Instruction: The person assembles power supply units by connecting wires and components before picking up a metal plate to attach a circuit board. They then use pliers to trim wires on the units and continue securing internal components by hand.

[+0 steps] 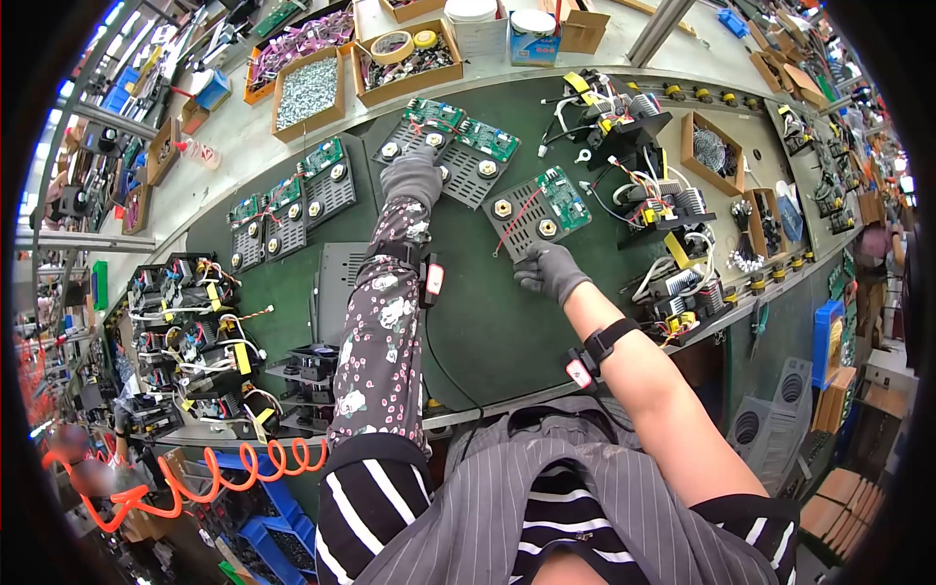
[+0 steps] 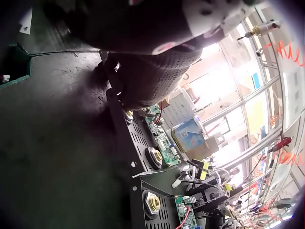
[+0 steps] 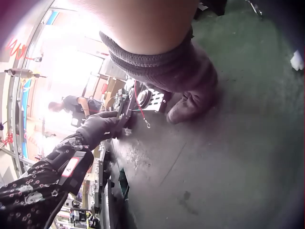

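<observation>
My gloved left hand [image 1: 413, 177] grips the near edge of a black slotted plate [image 1: 395, 144] that carries brass nuts and a green circuit board [image 1: 436, 114]. A second such plate [image 1: 472, 174] lies close on its right. My gloved right hand [image 1: 551, 273] is at the near edge of another slotted plate [image 1: 522, 229], its fingers loosely bent and nothing visible between them. A red wire with a ring terminal [image 3: 148, 125] hangs off that plate beside the right hand. In the left wrist view the left glove [image 2: 150, 78] is dark, its fingertips hidden.
More boarded plates [image 1: 286, 234] lie on the left of the green mat. Wired assemblies with heatsinks stand along the right [image 1: 673, 283] and far left [image 1: 200, 341]. Boxes of screws [image 1: 310, 93] and tape [image 1: 409, 63] stand at the back. An orange coiled hose [image 1: 195, 478] hangs at left.
</observation>
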Demonstrator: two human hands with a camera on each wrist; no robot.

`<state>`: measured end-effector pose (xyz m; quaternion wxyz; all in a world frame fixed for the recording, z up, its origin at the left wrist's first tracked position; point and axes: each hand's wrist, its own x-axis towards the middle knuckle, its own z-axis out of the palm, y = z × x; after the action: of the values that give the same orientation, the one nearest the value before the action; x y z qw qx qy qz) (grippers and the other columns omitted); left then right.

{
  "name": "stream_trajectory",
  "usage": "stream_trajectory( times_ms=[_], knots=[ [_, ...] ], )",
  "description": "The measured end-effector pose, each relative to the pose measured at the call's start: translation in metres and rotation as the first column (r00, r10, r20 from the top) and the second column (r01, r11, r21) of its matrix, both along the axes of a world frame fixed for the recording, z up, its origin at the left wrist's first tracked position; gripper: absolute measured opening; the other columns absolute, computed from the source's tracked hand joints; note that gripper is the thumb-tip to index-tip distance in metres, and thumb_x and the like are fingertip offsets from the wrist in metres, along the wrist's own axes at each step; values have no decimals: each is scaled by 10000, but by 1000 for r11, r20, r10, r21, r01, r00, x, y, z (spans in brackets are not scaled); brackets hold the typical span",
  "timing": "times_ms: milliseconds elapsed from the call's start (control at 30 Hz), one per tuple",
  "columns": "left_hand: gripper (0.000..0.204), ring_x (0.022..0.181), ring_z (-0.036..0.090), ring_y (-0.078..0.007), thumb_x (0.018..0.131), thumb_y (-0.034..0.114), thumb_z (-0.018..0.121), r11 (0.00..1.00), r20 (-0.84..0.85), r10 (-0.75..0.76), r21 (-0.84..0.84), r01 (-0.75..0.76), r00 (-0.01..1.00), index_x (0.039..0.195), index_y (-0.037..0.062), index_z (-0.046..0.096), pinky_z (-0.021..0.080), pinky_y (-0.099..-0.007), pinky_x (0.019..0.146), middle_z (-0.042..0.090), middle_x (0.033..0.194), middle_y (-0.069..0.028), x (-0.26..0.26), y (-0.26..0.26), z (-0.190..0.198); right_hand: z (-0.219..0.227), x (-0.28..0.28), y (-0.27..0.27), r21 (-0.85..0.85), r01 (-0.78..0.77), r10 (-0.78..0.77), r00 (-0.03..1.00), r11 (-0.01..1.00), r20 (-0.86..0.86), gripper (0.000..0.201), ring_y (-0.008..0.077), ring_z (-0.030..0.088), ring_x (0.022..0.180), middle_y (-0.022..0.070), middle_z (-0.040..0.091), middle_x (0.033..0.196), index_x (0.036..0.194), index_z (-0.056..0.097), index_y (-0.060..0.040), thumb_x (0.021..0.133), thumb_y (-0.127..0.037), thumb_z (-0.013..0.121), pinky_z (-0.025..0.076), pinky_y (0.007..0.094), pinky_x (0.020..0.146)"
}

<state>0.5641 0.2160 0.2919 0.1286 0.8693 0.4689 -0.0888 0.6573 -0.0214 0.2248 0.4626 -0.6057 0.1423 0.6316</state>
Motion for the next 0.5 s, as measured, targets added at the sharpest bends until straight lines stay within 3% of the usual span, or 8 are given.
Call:
stream_trajectory(
  times_ms=[167,200,233,267,300,400,467,500],
  knots=[
    [347,1051,602,-298,857,284,507,998,53,-57,-11,58,997,1187,221,595,444,-418,903,640,1104,-135,-6,-16,-7,16,9,8,43,276,-262,838,960,478,185,205,644,735,110,648,883,959,583,-18,826,-119,503,541,361,560],
    [352,1041,600,-305,854,299,512,999,60,-35,-35,37,998,1188,216,589,443,-420,902,647,1087,-127,-6,-23,-9,21,18,10,224,276,-352,810,935,469,175,196,645,735,95,654,897,935,600,-17,815,-104,506,541,355,591],
    [351,1037,596,-309,849,314,529,998,123,-34,-42,40,992,1177,205,591,442,-418,903,644,1089,-120,-9,-34,-10,31,27,16,280,89,-261,692,956,673,190,203,648,748,97,658,893,934,612,-4,807,-106,514,533,347,629],
    [352,1033,591,-313,844,330,547,998,188,-30,-48,40,982,1165,195,593,441,-415,903,640,1090,-114,-11,-47,-10,44,37,16,65,-75,-23,469,995,883,231,297,653,842,191,670,912,937,619,20,834,-162,522,493,364,758],
    [349,1028,588,-310,835,343,569,997,249,-30,-64,47,968,1150,195,594,442,-416,901,627,1101,-109,-14,-58,-17,36,58,26,-129,-117,165,388,985,907,289,376,619,898,241,647,935,936,619,23,843,-231,518,468,402,807],
    [341,1032,583,-301,814,362,615,991,309,-53,-104,89,950,1106,186,596,437,-417,906,590,1146,-111,-21,-98,-1,57,99,42,-206,-298,275,213,932,937,280,404,592,922,260,626,938,953,619,-5,791,-204,508,460,419,819],
    [338,1010,591,-302,818,312,612,965,132,-217,-119,233,967,1125,177,574,460,-419,876,590,1122,-111,-21,-123,14,70,119,55,-274,-350,315,64,896,947,300,389,599,920,255,628,958,991,626,-9,785,-193,508,464,411,822],
    [335,987,601,-311,822,272,601,970,141,-194,-124,211,971,1138,168,562,477,-426,847,593,1096,-115,-19,-132,1,68,128,61,-211,-400,263,79,892,962,313,381,602,923,253,628,966,1014,628,-13,783,-186,507,464,409,828]
  ],
)
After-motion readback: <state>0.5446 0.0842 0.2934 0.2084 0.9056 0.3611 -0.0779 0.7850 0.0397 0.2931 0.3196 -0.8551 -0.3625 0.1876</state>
